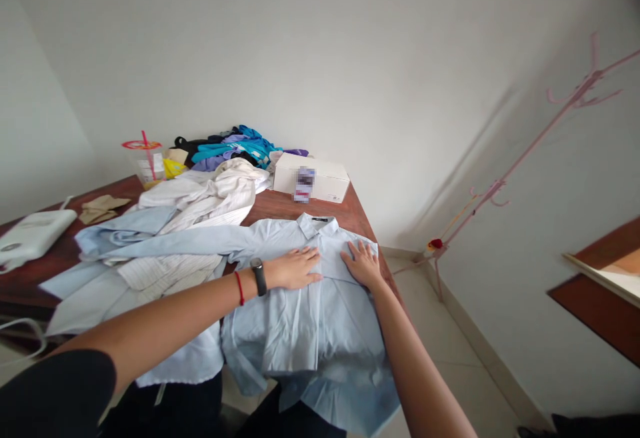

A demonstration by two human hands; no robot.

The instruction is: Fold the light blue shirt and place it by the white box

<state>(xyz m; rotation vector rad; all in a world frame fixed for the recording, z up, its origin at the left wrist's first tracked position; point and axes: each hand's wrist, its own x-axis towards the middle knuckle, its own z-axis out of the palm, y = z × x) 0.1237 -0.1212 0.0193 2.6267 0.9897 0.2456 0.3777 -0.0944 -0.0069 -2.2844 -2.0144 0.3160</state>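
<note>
A light blue collared shirt [345, 311] is spread on the dark wooden table, its collar toward the wall and its lower end hanging over the near edge. One sleeve stretches left across other clothes. My left hand [295, 269] lies flat on the shirt's upper middle, fingers pointing right; a dark band and a red string circle that wrist. Near the right shoulder, my right hand [361, 265] presses flat on the fabric with its fingers spread. Neither hand grips anything.
Crumpled white and striped shirts [215, 191] cover the table's left part. Behind them are a blue clothes pile [250, 145], a white box [330, 175] and a plastic cup [150, 165]. A white device [37, 235] stands far left. A pink coat rack [525, 151] leans at right.
</note>
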